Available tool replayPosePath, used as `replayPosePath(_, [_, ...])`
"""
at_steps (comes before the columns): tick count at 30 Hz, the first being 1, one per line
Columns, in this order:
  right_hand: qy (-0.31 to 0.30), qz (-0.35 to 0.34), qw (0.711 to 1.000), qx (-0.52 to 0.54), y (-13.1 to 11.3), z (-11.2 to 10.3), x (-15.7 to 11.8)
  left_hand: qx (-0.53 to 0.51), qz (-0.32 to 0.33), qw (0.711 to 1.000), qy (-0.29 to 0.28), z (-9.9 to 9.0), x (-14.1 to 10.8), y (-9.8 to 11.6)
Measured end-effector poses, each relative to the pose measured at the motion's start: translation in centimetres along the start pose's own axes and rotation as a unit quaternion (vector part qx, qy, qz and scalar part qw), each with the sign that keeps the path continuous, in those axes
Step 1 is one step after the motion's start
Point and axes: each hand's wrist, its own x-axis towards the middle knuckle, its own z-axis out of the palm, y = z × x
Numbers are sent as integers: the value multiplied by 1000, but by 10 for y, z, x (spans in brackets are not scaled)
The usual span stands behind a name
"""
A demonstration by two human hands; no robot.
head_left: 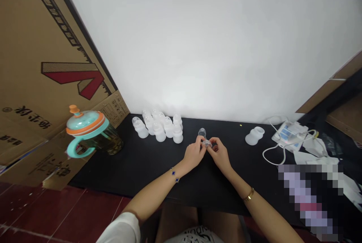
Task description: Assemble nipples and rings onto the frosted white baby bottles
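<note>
Both hands meet near the middle of the black table (158,167). My left hand (195,152) and my right hand (219,154) pinch a small clear ring-shaped piece (207,143) between their fingertips. Just beyond the fingers stands a clear dome-shaped cap (201,132). Several frosted white bottles with clear tops (160,133) are grouped to the left of the hands. One open frosted bottle (254,136) without a top leans at the right.
A tall jug with a teal and orange lid (90,128) stands at the left, beside large cardboard boxes (36,54). A white device with cables (290,135) and white papers lie at the right. A white wall (215,46) rises behind the table.
</note>
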Motion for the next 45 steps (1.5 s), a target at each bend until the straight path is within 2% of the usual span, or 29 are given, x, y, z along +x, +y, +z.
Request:
replayPosePath(6, [5,2,1000,-20,1,1,0,-8,-1,1000,-3,-3,0,2])
replayPosePath(12, [3,2,1000,7,-1,1,0,-15,-9,1000,-26,-7,1,3])
replayPosePath(18, [-15,4,999,34,1,0,-1,-5,20,1000,-7,-6,1,0])
replayPosePath(26, [-17,-16,1000,8,3,2,-1,-24,7,1000,2,-5,1,0])
replayPosePath(30, [-20,-10,999,28,1,1,0,-43,6,999,2,-5,1,-1])
replayPosePath(38, [-35,26,997,68,-3,-1,0,-2,19,1000,1,-5,0,0])
replayPosePath(45, [-30,19,998,48,3,1,0,41,19,999,0,-5,-1,2])
